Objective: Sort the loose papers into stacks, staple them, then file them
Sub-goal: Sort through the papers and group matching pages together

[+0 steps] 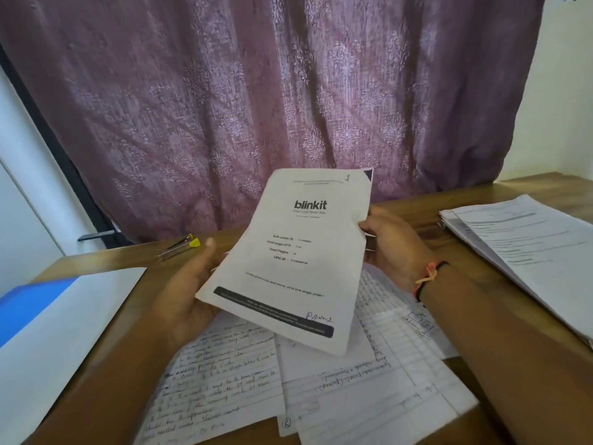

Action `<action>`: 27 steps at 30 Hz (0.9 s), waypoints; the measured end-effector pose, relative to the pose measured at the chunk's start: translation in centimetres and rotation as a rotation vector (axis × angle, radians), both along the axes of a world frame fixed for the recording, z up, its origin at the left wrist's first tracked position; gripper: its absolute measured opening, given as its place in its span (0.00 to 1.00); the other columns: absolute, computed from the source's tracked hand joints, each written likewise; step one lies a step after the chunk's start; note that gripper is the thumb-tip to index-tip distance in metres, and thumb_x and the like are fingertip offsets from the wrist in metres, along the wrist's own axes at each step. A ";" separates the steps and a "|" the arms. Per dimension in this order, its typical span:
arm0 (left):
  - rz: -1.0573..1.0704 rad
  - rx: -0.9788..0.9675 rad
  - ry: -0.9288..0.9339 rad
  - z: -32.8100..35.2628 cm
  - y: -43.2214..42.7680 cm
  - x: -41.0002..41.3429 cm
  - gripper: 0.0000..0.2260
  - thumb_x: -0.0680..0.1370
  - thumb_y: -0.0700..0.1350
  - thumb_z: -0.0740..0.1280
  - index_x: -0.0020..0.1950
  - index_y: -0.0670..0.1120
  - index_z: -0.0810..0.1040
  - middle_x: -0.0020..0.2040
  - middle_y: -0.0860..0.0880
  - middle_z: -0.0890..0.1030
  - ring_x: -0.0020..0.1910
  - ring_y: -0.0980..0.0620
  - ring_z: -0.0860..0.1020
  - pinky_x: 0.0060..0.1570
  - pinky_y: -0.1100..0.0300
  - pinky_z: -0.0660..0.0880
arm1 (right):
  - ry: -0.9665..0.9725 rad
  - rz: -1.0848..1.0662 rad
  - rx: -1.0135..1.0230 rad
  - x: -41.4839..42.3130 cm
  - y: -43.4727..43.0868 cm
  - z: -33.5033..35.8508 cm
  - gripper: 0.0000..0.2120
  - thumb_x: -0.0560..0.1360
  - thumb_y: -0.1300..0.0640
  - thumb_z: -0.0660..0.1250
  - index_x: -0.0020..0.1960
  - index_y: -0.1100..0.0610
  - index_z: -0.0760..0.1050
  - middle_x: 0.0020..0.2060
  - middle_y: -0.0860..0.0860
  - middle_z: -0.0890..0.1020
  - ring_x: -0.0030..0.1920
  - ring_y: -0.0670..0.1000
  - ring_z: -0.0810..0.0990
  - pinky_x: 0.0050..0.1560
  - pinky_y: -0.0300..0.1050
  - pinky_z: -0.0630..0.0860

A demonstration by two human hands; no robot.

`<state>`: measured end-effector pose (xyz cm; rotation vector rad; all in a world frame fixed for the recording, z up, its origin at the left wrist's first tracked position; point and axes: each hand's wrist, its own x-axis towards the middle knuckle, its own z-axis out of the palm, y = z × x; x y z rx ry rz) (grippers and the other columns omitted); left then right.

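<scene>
Both hands hold a printed sheet up above the wooden bench, tilted so its top leans away and to the right; the left hand lies palm-up under the sheet's lower left edge, its thumb tip showing beside the paper, its fingers tucked behind the page so their spread cannot be told; the right hand grips the right edge from the side, thumb on the front and fingers curled behind, pinching the sheet together with what look like further pages behind it, since a dark corner shows at the top right; a thread band in orange and black circles the right wrist; the sheet bears the word "blinkit" in bold, a few lines of smaller print too blurred to read, a dark strip near the foot and a handwritten scrawl at the lower right; below the hands loose handwritten papers lie overlapping on the bench, partly covered by the forearms and cut off at the lower border; a thick stack of printed pages lies at the right, cut by the frame; a stapler with a yellow end rests at the far left of the bench, near a purple curtain; a blue and white folder lies at the left, its contents unseen.
</scene>
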<state>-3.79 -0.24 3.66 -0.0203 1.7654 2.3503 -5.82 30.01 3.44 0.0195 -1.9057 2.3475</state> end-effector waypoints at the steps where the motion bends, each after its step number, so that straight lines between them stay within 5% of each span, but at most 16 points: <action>1: -0.044 -0.023 -0.003 0.0 0.1 0.3 0.23 0.81 0.56 0.62 0.68 0.42 0.79 0.63 0.37 0.81 0.57 0.39 0.82 0.60 0.42 0.77 | 0.001 0.008 -0.007 0.1 -0.1 0.0 0.16 0.78 0.63 0.60 0.63 0.56 0.79 0.56 0.55 0.85 0.54 0.55 0.84 0.43 0.46 0.80; 5: -0.130 -0.065 -0.068 0.0 0.2 0.8 0.18 0.79 0.49 0.66 0.66 0.43 0.81 0.61 0.38 0.83 0.54 0.41 0.84 0.53 0.44 0.82 | 0.015 0.072 0.039 0.1 -0.2 -0.2 0.17 0.81 0.64 0.59 0.66 0.56 0.77 0.58 0.56 0.84 0.56 0.56 0.84 0.46 0.47 0.81; 15: -0.145 -0.130 -0.086 0.0 0.2 1.0 0.12 0.80 0.45 0.66 0.60 0.44 0.84 0.59 0.39 0.84 0.54 0.40 0.84 0.60 0.40 0.79 | 0.077 0.147 0.179 0.9 -0.4 0.1 0.18 0.83 0.62 0.57 0.66 0.46 0.78 0.57 0.53 0.84 0.54 0.52 0.83 0.54 0.50 0.80; 20: -0.164 -0.158 -0.012 -0.7 0.3 0.3 0.17 0.81 0.40 0.64 0.70 0.44 0.77 0.63 0.40 0.82 0.62 0.38 0.81 0.63 0.37 0.76 | 0.074 0.073 0.268 0.6 0.0 -0.2 0.14 0.83 0.59 0.62 0.66 0.55 0.77 0.56 0.51 0.85 0.55 0.51 0.84 0.57 0.48 0.80; 24: -0.089 -0.176 0.027 -0.8 0.6 0.1 0.16 0.81 0.40 0.65 0.69 0.45 0.76 0.62 0.41 0.83 0.61 0.39 0.82 0.61 0.40 0.78 | 0.049 0.030 0.402 0.4 0.1 -0.5 0.12 0.79 0.62 0.68 0.62 0.56 0.78 0.53 0.55 0.85 0.53 0.54 0.85 0.60 0.53 0.80; 27: -0.013 -0.218 0.038 -0.8 0.5 0.0 0.13 0.82 0.40 0.65 0.66 0.44 0.79 0.59 0.41 0.84 0.58 0.38 0.83 0.57 0.41 0.80 | 0.054 -0.150 0.647 0.4 0.1 -0.6 0.12 0.81 0.60 0.63 0.63 0.56 0.77 0.51 0.54 0.85 0.49 0.53 0.85 0.56 0.53 0.81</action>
